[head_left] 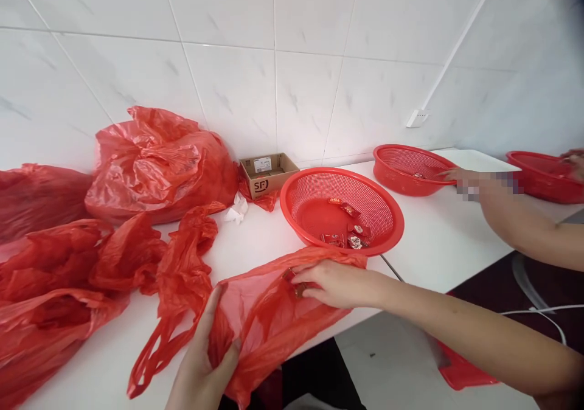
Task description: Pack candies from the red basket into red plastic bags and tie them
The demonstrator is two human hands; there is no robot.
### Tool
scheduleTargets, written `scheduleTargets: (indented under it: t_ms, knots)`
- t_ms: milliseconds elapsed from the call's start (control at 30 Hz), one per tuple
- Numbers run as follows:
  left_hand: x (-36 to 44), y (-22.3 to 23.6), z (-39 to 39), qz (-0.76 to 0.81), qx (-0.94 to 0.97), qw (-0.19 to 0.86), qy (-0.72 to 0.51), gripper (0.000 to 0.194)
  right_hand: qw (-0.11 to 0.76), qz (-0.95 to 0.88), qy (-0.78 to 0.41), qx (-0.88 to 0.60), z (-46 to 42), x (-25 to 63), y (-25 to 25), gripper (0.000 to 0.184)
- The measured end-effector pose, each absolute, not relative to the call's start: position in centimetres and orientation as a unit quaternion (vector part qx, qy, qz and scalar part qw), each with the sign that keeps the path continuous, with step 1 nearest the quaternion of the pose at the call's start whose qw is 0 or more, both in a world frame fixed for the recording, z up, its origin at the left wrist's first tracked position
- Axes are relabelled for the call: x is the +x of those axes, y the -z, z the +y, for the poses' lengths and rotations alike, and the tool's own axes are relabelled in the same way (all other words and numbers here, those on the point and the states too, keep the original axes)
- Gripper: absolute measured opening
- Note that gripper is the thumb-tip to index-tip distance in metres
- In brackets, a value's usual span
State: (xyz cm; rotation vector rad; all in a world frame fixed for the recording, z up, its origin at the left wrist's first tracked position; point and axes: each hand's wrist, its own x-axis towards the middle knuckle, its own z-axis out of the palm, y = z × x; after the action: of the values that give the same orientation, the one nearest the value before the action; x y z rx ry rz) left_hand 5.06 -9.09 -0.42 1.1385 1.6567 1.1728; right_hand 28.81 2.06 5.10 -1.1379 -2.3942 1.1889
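Left hand (201, 361) fingers pinch the red bag (264, 312) edge; right hand (331, 283) fingers pinch sweets (296, 281) at its mouth. Beyond the bag: red basket (342, 209), cardboard box (268, 174), stuffed bags (157, 163).

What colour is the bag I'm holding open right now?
Red: the thin plastic bag between your left hand and right hand is translucent red, clearest in the head view.

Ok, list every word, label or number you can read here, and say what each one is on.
"SF" on the front of the cardboard box.
White label inside the box: too small to read.
Print on the small red packets in the red basket: too blurred to read.
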Motion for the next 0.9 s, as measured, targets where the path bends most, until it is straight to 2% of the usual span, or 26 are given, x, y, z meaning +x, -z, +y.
scheduleTargets:
  t_ms: [67,133,200,233,300,367,400,467,600,733,800,900]
  knots:
    - [4.5,0.7,-9.1,0.656,0.466,0.4,-0.44,0.072,0.082,-0.818,-0.462,-0.332,3.4,30.6,-7.9,0.025]
    - [4.0,0.9,-9.1,0.652,0.488,0.401,-0.42,0.076,0.113,-0.795,-0.484,-0.347,5.6,32.6,-10.2,0.032]
    - [3.9,0.8,-9.1,0.644,0.502,0.4,-0.415,0.076,0.164,-0.794,-0.384,-0.441,8.3,34.6,-10.7,0.039]
    - [4.0,0.8,-9.1,0.642,0.505,0.395,-0.421,0.074,0.151,-0.797,-0.309,-0.496,9.6,35.5,-10.2,0.045]
    - [4.5,0.5,-9.3,0.641,0.506,0.378,-0.436,0.071,0.029,-0.788,-0.213,-0.577,11.7,36.9,-8.1,0.066]
    - [5.1,0.2,-9.4,0.646,0.502,0.358,-0.45,0.067,-0.093,-0.774,-0.204,-0.592,12.8,37.6,-5.6,0.078]
    - [5.3,0.2,-9.5,0.649,0.5,0.35,-0.454,0.066,-0.124,-0.772,-0.216,-0.585,13.0,37.6,-4.5,0.076]
    - [5.4,0.2,-9.5,0.655,0.5,0.342,-0.451,0.065,-0.133,-0.78,-0.237,-0.564,12.9,37.4,-3.0,0.061]
    - [4.3,0.6,-9.4,0.661,0.513,0.346,-0.424,0.068,-0.115,-0.785,-0.279,-0.541,13.1,37.5,-2.5,0.033]
    - [3.1,0.8,-9.3,0.662,0.508,0.372,-0.406,0.073,-0.064,-0.777,-0.333,-0.531,14.4,38.6,-4.3,0.032]
    - [3.1,0.6,-9.3,0.658,0.5,0.389,-0.408,0.076,0.03,-0.754,-0.406,-0.516,14.4,38.7,-5.9,0.035]
    - [4.0,-0.1,-9.3,0.66,0.477,0.389,-0.43,0.072,0.199,-0.663,-0.588,-0.418,12.7,37.4,-8.8,0.036]
